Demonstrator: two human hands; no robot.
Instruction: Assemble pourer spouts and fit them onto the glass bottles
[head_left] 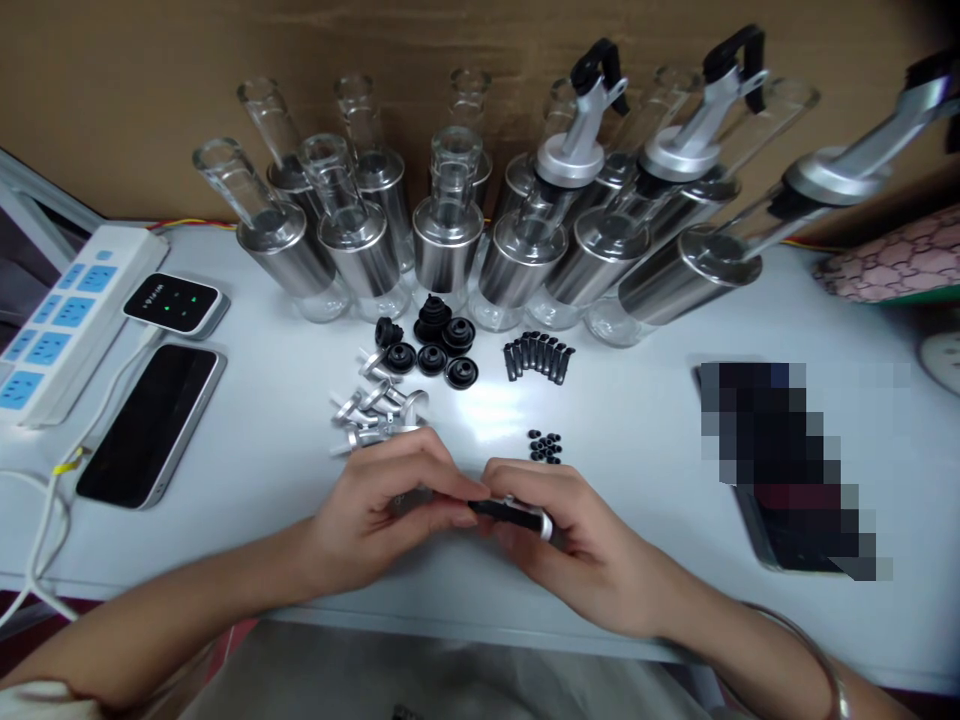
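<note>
Both hands meet low over the front of the white tabletop (645, 420). The left hand (375, 520) and the right hand (570, 550) are each closed on one small part, a black-and-silver spout piece (517, 515) that runs between them; the left fingertips pinch its left end and the right fingers wrap its right end, where a silver collar shows. Its finer details are hidden by the fingers.

Just behind the left hand lies a heap of silver metal spouts (371, 410), nearly touching the knuckles. Behind that sit black rubber stoppers (439, 345), a row of black plugs (538, 358) to their right, and a small cluster of tiny black rings (545, 446) just beyond the right hand. At the back stand the glass bottles with steel sleeves (448, 240) (three on the right already carry pourer tops), crowded against a brown cardboard wall (150, 100).

On the left lie a power strip (64, 325), a small device with green lights (174, 303) and a dark phone (150, 425). A blurred-out dark object (787, 470) lies on the right.
</note>
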